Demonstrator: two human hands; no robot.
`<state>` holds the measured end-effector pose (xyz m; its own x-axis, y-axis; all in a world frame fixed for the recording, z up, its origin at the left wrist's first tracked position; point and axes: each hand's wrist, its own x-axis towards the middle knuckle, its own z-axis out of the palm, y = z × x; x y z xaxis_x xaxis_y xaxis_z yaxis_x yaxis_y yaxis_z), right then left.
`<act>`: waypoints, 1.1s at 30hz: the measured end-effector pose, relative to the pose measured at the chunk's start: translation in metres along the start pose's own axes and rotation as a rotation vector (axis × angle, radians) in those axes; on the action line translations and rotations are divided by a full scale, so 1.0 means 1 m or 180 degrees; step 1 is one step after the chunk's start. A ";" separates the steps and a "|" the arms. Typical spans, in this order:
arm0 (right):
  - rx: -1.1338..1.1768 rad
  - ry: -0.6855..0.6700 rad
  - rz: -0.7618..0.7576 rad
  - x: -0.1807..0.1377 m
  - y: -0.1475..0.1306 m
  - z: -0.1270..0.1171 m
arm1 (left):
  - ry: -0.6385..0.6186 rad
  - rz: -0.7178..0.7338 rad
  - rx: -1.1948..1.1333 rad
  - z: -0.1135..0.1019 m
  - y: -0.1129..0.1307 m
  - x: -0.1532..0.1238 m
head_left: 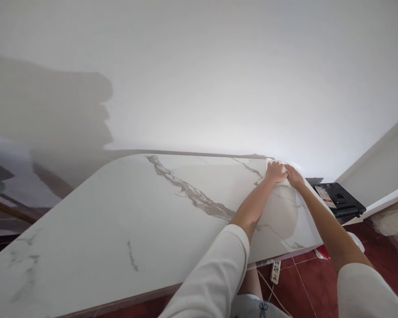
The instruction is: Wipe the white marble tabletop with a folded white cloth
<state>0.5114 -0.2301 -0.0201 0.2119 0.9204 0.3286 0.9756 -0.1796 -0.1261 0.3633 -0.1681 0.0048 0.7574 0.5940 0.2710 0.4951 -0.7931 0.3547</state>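
Note:
Both of my hands are at the far right end of a white marble-patterned table. Under them lies a white cloth, bunched against the tabletop near the rounded corner. My left hand presses down on the cloth with its fingers bent over it. Right beside it, my right hand holds the cloth's right side, fingertips close to the left hand. The palms and part of the cloth are hidden beneath the hands.
A pale wall runs along the table's far edge. Right of the table sits a black case with a label. On the red tiled floor lies a power strip with a cable, near my legs.

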 end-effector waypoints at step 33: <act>0.1158 -0.0394 -0.1119 -0.110 -0.459 0.014 | -0.0180 -0.1076 0.0981 -0.203 -0.181 -0.394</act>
<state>0.0394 -0.2436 -0.0117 -0.1549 0.9415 0.2993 0.8990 0.2600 -0.3525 -0.1108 -0.2314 0.0158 0.5495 0.8248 0.1335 0.8154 -0.5642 0.1297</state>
